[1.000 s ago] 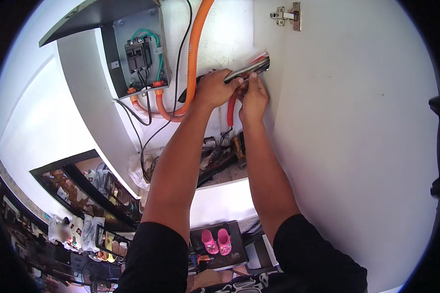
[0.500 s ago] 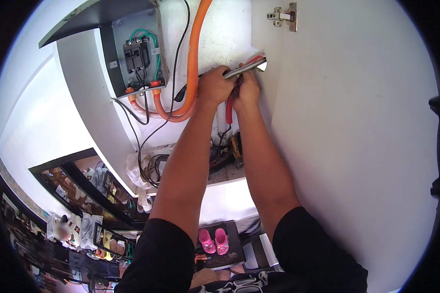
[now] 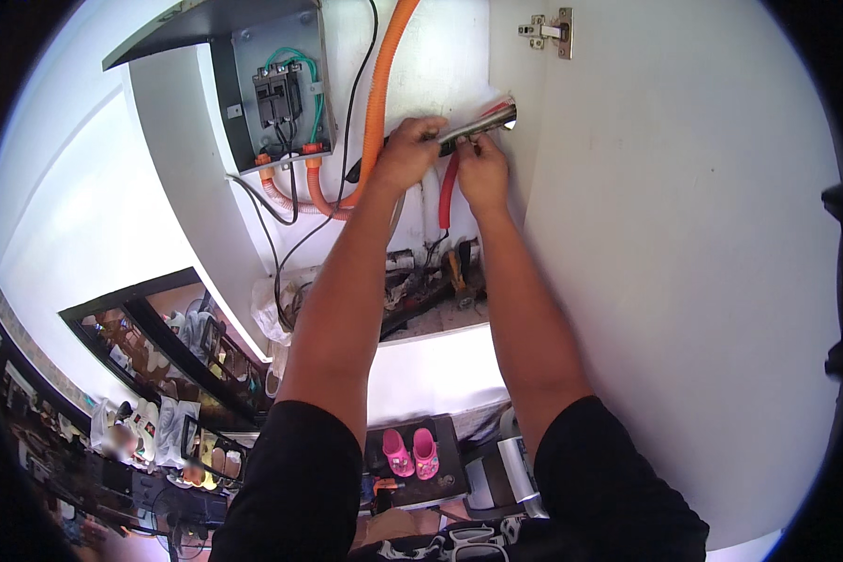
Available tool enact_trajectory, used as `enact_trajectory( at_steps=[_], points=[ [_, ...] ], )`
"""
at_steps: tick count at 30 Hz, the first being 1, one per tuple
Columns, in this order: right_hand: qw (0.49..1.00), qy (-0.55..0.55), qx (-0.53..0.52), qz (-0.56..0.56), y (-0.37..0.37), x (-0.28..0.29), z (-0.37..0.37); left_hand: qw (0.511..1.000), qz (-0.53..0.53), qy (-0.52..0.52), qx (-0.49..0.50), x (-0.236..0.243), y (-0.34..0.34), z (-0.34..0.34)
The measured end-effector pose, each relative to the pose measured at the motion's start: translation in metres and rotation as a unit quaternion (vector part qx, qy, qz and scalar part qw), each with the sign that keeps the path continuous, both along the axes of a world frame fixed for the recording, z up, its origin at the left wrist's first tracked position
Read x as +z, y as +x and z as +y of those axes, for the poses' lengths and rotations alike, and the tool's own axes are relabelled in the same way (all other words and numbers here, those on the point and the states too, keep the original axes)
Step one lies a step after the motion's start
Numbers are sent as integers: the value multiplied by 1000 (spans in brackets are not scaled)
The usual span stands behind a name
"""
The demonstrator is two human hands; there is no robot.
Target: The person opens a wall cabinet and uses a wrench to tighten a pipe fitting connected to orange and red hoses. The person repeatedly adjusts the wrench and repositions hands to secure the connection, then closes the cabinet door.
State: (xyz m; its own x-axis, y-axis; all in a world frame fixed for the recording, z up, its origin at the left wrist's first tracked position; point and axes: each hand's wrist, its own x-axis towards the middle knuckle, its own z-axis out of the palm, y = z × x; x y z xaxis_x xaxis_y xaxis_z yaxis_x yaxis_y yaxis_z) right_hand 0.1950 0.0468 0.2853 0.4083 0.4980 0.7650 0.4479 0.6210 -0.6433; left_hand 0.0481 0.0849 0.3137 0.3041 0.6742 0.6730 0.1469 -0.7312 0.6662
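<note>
A silvery metal tube (image 3: 473, 128) slants up to a hole (image 3: 510, 118) in the cabinet's right side wall, with a strip of red (image 3: 498, 105) along its upper side. My left hand (image 3: 408, 157) is closed around the tube's lower left end. Just right of it, my right hand (image 3: 483, 173) is pinched under the tube; what its fingertips hold is hidden. A dark piece (image 3: 448, 147) shows between the hands. Beside the right fingers hangs a red tube (image 3: 448, 195), black wire coming out of its lower end.
An opened breaker box (image 3: 278, 98) hangs at upper left. Orange corrugated conduit (image 3: 381, 84) and black cables run past my left hand. Tools and debris (image 3: 431, 298) lie on the cabinet floor. The white door (image 3: 665, 262) stands at right; pink clogs (image 3: 412, 454) are below.
My hands have moved slightly apart, the left one upward. More of the dark piece and the red tube shows between them. The whole view has shifted a little.
</note>
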Motion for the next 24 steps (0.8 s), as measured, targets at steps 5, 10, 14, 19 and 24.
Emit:
enact_trajectory(
  at_steps=[5, 10, 14, 19, 24],
  points=[
    [998, 10, -45, 50, -23, -20, -20, 962, -159, -126, -183, 10, -16, 0],
    [997, 35, -62, 37, -42, -42, -34, 964, -124, -143, -187, 12, -17, 1],
    [998, 34, -48, -33, -28, -31, -40, 994, -19, -56, -92, 12, -7, -14],
    [994, -49, 78, 58, -27, -57, -83, 930, 132, 270, 210, 0, 32, -46],
    [977, -34, 195, 79, -56, -167, -162, 897, 165, 266, 312, 4, 56, -51]
  ],
)
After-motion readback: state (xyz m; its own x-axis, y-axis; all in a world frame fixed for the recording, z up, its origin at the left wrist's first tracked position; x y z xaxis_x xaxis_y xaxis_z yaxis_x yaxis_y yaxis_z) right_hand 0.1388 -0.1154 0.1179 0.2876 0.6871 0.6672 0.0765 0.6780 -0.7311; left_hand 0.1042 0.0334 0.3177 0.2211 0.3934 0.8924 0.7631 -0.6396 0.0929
